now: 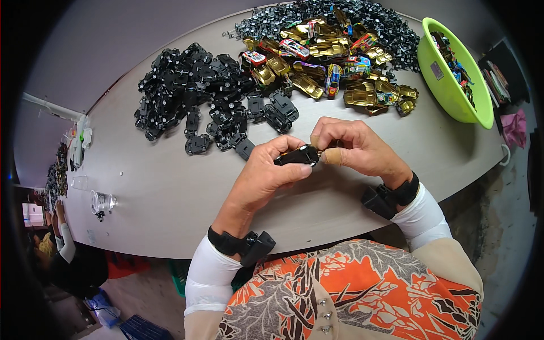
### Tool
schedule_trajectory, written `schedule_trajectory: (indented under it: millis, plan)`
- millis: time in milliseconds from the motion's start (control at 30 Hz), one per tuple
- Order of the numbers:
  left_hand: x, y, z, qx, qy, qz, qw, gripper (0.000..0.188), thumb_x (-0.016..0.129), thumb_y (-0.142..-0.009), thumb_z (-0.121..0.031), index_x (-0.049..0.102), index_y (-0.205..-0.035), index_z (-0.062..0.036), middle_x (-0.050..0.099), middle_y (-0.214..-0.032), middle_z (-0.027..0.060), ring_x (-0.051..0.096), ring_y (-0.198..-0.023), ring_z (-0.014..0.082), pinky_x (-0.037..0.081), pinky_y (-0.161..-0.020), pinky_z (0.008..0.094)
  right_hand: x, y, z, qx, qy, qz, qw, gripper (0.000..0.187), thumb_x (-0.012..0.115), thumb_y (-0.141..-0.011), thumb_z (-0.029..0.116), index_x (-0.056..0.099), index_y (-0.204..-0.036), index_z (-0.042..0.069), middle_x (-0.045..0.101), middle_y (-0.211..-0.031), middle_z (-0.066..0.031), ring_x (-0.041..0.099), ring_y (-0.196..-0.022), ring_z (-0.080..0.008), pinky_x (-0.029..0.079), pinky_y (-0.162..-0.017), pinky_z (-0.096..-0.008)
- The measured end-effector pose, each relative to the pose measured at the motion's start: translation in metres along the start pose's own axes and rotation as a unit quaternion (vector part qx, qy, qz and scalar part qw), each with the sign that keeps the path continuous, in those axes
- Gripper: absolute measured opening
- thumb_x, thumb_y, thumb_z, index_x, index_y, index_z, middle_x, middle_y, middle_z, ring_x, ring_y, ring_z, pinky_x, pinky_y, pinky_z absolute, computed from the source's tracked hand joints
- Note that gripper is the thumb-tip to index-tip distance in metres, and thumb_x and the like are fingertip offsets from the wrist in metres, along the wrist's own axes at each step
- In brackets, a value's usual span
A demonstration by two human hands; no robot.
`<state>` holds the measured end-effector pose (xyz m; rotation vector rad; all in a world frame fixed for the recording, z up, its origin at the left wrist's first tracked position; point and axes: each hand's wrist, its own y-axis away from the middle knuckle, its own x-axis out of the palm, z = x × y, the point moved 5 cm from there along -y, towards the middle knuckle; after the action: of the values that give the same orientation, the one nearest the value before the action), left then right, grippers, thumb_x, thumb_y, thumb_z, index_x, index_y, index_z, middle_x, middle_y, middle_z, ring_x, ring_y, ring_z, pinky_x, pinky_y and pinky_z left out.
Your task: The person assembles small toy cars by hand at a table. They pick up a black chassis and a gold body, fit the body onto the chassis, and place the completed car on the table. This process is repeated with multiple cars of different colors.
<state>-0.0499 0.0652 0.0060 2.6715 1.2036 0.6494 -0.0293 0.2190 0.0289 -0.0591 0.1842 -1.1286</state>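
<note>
My left hand (263, 173) is closed round a toy car (293, 157), its black underside turned up and one end pointing toward my right hand. At that end my right hand (362, 148) pinches with thumb and fingertips; what lies between them is too small to make out. Tan tape wraps the right thumb and a fingertip. Beyond my hands lies a heap of black toy car chassis (187, 85). Gold and printed toy car bodies (309, 85) are piled to its right, and behind them spread many small wheel-and-axle sets (391, 28).
A lime green basin (481, 110) holding coloured car bodies stands tilted at the table's right. Toward the left are a clear cup (102, 201) and small black parts. Another person (62, 243) works at the far left edge. The table edge (317, 246) runs before my body.
</note>
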Motion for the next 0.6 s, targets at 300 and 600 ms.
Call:
schedule_trajectory:
  millis: [300,600]
  plan:
    - [-0.001,0.001,0.001,0.007,-0.054,0.007,0.999,0.012,0.062,-0.082,-0.013,0.06,-0.087,-0.002,0.054,-0.065,-0.0038,0.044,-0.055,0.001,0.033,-0.047,0.015,0.004,0.0,-0.008,0.039,-0.05,0.019,0.998,0.006,0.059,-0.076,0.004,0.055,-0.076,-0.001,0.052,-0.079,-0.0006,0.047,-0.071,-0.0074,0.038,-0.062,-0.0223]
    - [0.003,0.0,0.008,0.033,-0.163,-0.044,0.985,0.011,0.061,-0.081,-0.01,0.061,-0.081,0.0004,0.055,-0.064,-0.0028,0.044,-0.058,0.0027,0.036,-0.05,0.0197,0.016,0.002,-0.017,0.142,0.023,-0.062,0.988,0.006,0.058,-0.07,-0.003,0.055,-0.075,0.0,0.053,-0.065,0.0001,0.046,-0.063,-0.0068,0.039,-0.057,-0.0238]
